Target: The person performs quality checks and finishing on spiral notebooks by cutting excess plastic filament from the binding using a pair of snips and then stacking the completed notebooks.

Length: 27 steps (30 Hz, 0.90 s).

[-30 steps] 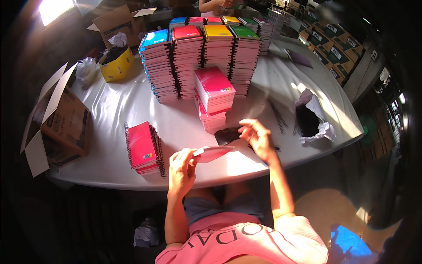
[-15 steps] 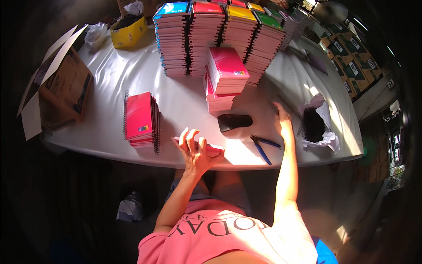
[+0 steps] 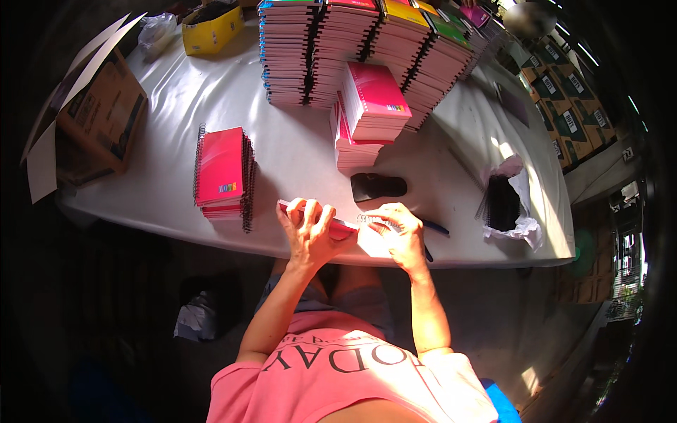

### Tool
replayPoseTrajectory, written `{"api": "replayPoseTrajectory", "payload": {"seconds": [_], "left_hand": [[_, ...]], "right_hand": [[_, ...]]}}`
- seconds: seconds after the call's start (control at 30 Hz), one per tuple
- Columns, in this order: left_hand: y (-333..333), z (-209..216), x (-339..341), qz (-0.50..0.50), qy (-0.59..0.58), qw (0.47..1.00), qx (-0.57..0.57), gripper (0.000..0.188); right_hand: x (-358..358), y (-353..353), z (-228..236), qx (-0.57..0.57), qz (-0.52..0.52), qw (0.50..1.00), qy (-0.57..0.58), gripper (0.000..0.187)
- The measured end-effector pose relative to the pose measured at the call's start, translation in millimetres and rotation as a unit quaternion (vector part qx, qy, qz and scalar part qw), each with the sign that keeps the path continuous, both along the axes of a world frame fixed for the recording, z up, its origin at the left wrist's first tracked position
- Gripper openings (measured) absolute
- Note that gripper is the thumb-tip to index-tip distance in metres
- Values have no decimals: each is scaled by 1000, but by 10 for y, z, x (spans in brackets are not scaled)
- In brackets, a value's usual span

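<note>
My left hand (image 3: 310, 233) is closed around a red-covered notebook (image 3: 345, 230), tilted nearly edge-on above the table's front edge. At the notebook's right end my right hand (image 3: 403, 236) pinches a thin spiral binding coil (image 3: 369, 219), partly hidden by the fingers and bright glare. Whether the coil has entered the notebook's holes cannot be made out. Blue-handled pliers (image 3: 436, 227) lie partly covered by my right hand. Just beyond the hands is a black rounded object (image 3: 379, 187). Left of them stands a pile of red notebooks with dark coils (image 3: 220, 169).
Red notebooks without visible coils (image 3: 374, 106) are stacked mid-table, before tall stacks of coloured notebooks (image 3: 345, 42). Crumpled paper holding dark coils (image 3: 502, 204) lies at right. An open carton (image 3: 102, 127) stands at left; a yellow box (image 3: 211, 29) is farther back.
My right hand has come back from near the coils at the right to the notebook, now with a coil in its fingers. My left hand keeps its hold; the view has shifted slightly.
</note>
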<state>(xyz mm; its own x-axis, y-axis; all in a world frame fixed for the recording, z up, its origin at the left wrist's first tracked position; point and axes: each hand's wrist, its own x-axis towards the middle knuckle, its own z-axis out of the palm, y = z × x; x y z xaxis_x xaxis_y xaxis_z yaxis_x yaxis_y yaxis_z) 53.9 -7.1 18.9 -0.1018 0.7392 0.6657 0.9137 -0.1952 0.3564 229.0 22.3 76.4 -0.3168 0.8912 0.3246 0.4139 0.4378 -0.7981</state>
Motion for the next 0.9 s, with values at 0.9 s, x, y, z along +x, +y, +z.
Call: {"api": "replayPoseTrajectory", "payload": {"seconds": [0.9], "left_hand": [[-68,126,-206,-102,-81,991,36,57]], "right_hand": [[377,842,-251,9,93,959,-268,44]]}}
